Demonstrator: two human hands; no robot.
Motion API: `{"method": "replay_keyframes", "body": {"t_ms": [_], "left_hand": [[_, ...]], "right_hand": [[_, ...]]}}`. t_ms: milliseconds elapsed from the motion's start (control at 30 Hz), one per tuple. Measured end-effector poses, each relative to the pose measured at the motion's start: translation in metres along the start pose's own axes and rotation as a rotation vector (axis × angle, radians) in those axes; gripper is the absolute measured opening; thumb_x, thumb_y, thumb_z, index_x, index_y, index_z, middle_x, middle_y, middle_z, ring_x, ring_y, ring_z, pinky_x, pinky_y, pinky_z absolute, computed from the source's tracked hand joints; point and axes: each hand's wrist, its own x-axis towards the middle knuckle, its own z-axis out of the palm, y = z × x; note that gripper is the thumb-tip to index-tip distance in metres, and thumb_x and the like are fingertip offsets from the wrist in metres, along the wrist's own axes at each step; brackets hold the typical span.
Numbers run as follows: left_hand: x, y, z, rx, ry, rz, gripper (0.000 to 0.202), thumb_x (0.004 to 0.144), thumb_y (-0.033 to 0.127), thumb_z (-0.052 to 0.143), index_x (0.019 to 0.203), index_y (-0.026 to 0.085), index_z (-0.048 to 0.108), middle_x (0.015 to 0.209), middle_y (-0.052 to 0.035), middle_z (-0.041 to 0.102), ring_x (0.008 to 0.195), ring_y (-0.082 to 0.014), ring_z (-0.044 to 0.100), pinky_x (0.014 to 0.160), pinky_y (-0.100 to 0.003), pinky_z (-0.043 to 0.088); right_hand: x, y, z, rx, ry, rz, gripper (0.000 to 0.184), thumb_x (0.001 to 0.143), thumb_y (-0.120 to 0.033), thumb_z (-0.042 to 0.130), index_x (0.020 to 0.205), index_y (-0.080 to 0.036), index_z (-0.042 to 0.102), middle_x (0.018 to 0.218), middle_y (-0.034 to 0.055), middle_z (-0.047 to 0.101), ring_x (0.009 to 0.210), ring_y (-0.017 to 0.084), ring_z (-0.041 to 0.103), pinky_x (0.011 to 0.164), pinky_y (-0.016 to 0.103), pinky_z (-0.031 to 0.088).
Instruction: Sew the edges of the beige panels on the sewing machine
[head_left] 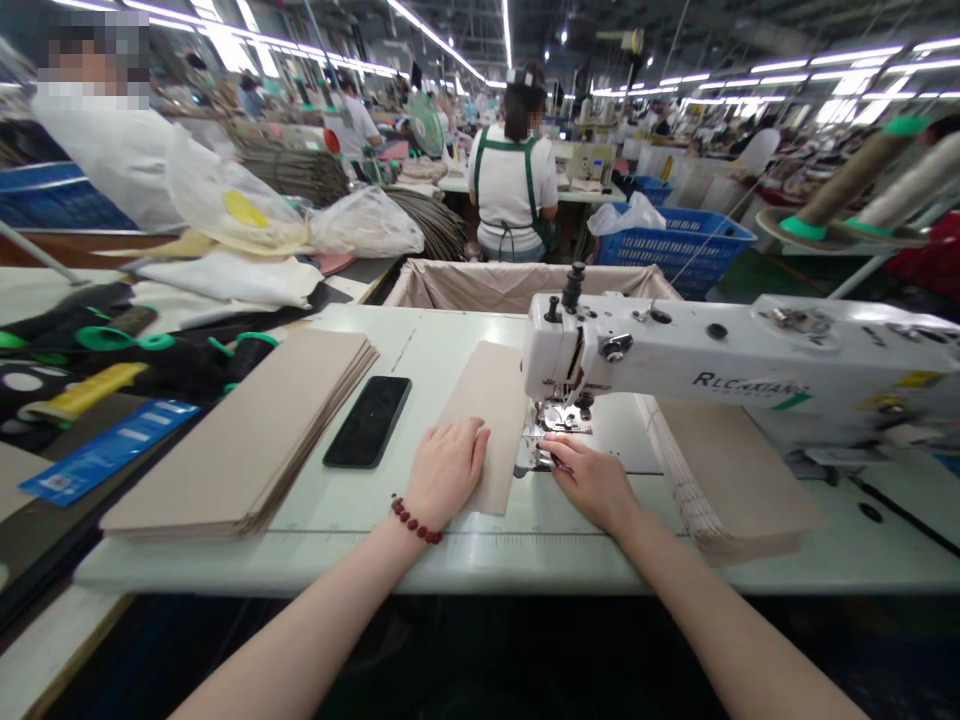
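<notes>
My left hand (448, 468) lies flat, fingers together, on a tan fabric piece (486, 400) that runs under the presser foot (551, 425) of a white sewing machine (720, 365). A red bead bracelet (415, 521) circles that wrist. My right hand (589, 478) rests beside the needle area, fingers curled and pinching at the fabric's right edge, with a thin dark tool showing between them.
A stack of tan pieces (247, 435) and a black phone (368, 420) lie to the left; another stack (720, 470) sits under the machine arm. Black and green items (150, 350), a blue basket (679, 245) and a lined bin (517, 283) surround. A person in a green apron (514, 180) stands ahead.
</notes>
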Motion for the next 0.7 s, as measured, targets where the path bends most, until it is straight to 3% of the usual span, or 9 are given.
{"method": "replay_keyframes", "body": {"t_ms": [100,167,300,400,467,533,600,700], "left_hand": [[-0.023,-0.003,-0.001,0.064,-0.007,0.012,0.042,0.093,0.026,0.043,0.132,0.010,0.050,0.126,-0.0194,0.057,0.117,-0.0336,0.052,0.097,-0.049,0.040],[-0.049,-0.008,-0.001,0.102,-0.058,0.043,0.047,0.088,0.017,0.045,0.134,0.008,0.047,0.137,-0.0189,0.048,0.128,-0.0339,0.043,0.105,-0.049,0.035],[-0.103,-0.017,-0.008,0.056,-0.154,0.096,0.051,0.083,0.005,0.037,0.132,0.016,0.048,0.142,-0.0110,0.044,0.136,-0.0286,0.034,0.110,-0.047,0.032],[-0.123,-0.012,-0.017,-0.032,-0.161,0.075,0.040,0.086,0.008,0.036,0.119,0.019,0.054,0.135,-0.0091,0.049,0.132,-0.0278,0.038,0.108,-0.047,0.035],[-0.120,-0.005,-0.021,-0.059,-0.175,0.009,0.026,0.091,0.016,0.035,0.104,0.020,0.058,0.118,-0.0098,0.058,0.117,-0.0281,0.051,0.100,-0.047,0.042],[-0.104,0.003,-0.019,-0.046,-0.144,-0.064,0.024,0.095,0.026,0.036,0.102,0.019,0.058,0.109,-0.0111,0.060,0.106,-0.0282,0.056,0.093,-0.046,0.045],[-0.082,0.010,-0.009,0.003,-0.061,-0.096,0.037,0.096,0.036,0.037,0.121,0.014,0.053,0.123,-0.0159,0.055,0.116,-0.0313,0.051,0.097,-0.048,0.042],[-0.060,0.016,0.011,0.111,-0.008,-0.088,0.061,0.096,0.045,0.036,0.144,0.009,0.033,0.147,-0.0212,0.034,0.137,-0.0373,0.030,0.108,-0.053,0.029]], "right_hand": [[-0.013,-0.003,-0.017,0.021,-0.012,-0.012,0.035,0.090,-0.022,0.049,0.123,-0.031,0.058,0.125,-0.0020,0.062,0.104,0.017,0.062,0.082,0.027,0.049],[-0.034,-0.005,-0.029,0.072,-0.022,0.011,0.033,0.090,-0.022,0.049,0.121,-0.029,0.058,0.115,-0.0001,0.066,0.096,0.017,0.064,0.079,0.027,0.049],[-0.099,-0.005,-0.041,0.294,-0.013,0.207,0.021,0.093,-0.032,0.047,0.108,-0.026,0.061,0.092,0.0003,0.068,0.081,0.017,0.064,0.073,0.026,0.047],[-0.145,-0.002,-0.034,0.416,0.028,0.419,0.024,0.094,-0.043,0.045,0.092,-0.024,0.058,0.075,-0.0012,0.062,0.071,0.016,0.060,0.069,0.026,0.045],[-0.166,-0.001,-0.026,0.473,0.047,0.508,0.027,0.094,-0.047,0.044,0.088,-0.023,0.056,0.075,-0.0013,0.059,0.071,0.016,0.059,0.070,0.025,0.045],[-0.179,-0.002,-0.018,0.522,0.040,0.550,0.028,0.094,-0.048,0.043,0.087,-0.023,0.054,0.075,-0.0013,0.058,0.072,0.015,0.058,0.071,0.025,0.044],[-0.185,-0.005,-0.013,0.555,0.011,0.554,0.029,0.095,-0.049,0.042,0.087,-0.023,0.053,0.074,-0.0018,0.057,0.071,0.015,0.057,0.069,0.024,0.043],[-0.191,-0.008,-0.012,0.568,-0.010,0.543,0.028,0.095,-0.048,0.042,0.086,-0.023,0.052,0.072,-0.0029,0.054,0.068,0.014,0.054,0.066,0.023,0.042]]}}
